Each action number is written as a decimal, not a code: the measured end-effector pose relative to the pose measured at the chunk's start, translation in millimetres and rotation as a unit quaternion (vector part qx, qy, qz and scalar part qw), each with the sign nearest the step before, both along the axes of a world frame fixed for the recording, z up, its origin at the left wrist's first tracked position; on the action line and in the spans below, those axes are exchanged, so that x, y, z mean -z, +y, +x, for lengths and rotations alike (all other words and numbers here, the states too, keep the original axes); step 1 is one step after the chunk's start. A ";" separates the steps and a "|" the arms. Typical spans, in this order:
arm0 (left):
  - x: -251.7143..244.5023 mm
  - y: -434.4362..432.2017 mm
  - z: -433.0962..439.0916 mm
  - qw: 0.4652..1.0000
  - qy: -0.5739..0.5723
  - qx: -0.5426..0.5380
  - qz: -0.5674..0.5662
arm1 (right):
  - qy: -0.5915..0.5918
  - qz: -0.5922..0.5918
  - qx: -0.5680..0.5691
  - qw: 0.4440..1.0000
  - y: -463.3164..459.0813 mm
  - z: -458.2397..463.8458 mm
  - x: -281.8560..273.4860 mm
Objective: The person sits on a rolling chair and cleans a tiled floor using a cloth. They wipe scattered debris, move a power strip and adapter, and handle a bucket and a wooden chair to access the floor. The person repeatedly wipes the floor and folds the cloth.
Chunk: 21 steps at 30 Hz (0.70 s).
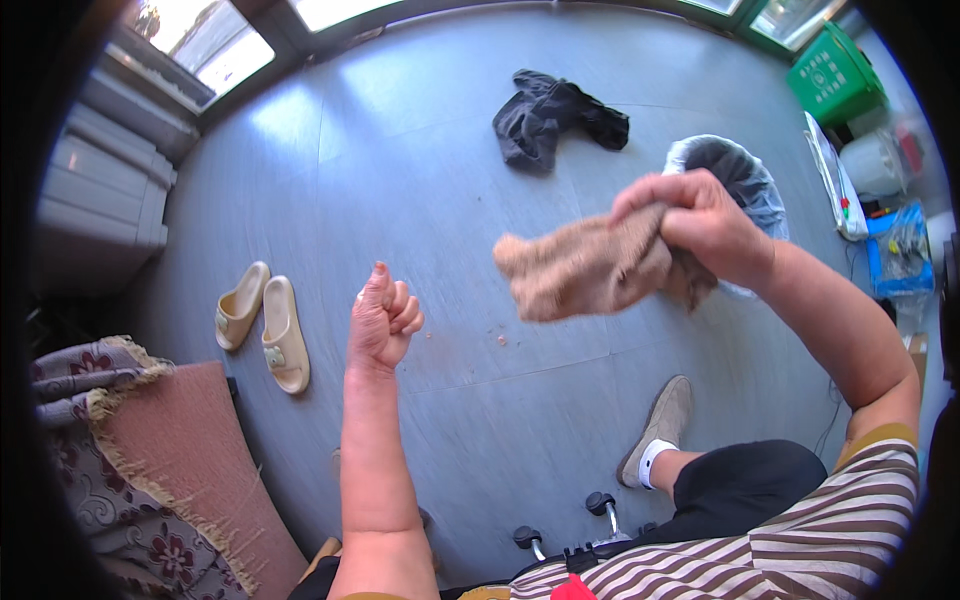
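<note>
My right hand [694, 217] grips a fuzzy tan cloth [592, 266], which stretches out to the left in the air, slightly blurred. Behind that hand stands a round bin with a clear plastic liner [761, 187], partly hidden by the hand and cloth. My left hand [386, 319] is raised over the floor, its fingers curled in and thumb up, with nothing visible in it. Farther ahead a crumpled black garment [551, 120] lies on the grey floor [420, 180].
Two beige slides [281, 330] lie at the left, near a pink mat [202, 450] and a floral fringed cloth [169, 547]. A green bin [832, 75] and a blue tray [900, 255] line the right side. Caster wheels [529, 536] and my shoe [660, 427] are below.
</note>
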State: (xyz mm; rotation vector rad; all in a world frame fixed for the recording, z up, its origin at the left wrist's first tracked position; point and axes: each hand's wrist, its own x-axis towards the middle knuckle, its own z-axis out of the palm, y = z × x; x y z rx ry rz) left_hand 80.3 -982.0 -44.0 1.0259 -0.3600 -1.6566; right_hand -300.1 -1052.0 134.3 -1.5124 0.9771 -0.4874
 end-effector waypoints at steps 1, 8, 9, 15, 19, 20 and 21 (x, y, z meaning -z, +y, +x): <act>-13.5 -1.8 -1.4 1.000 0.003 -0.003 -0.013 | 0.004 -0.014 -0.004 1.000 12.5 -12.0 -3.4; -100.7 -18.4 -39.7 0.992 -0.008 0.088 -0.093 | -0.096 0.072 0.099 0.988 123.9 -87.3 64.7; -113.2 -20.0 -46.5 0.990 -0.020 0.101 -0.099 | -0.102 0.088 0.106 0.985 135.6 -92.9 81.8; -164.6 -40.3 -104.3 0.970 -0.059 0.190 -0.138 | -0.127 0.228 0.063 0.963 164.3 -110.9 124.2; -184.7 -67.3 -188.1 0.953 -0.064 0.257 -0.146 | -0.107 0.240 0.041 0.964 164.8 -121.8 127.9; -185.5 -75.3 -212.0 0.950 -0.065 0.271 -0.143 | -0.111 0.247 0.035 0.962 164.0 -123.9 129.3; -182.8 -85.0 -234.3 0.935 -0.050 0.316 -0.155 | -0.114 0.247 0.030 0.962 164.4 -126.1 134.2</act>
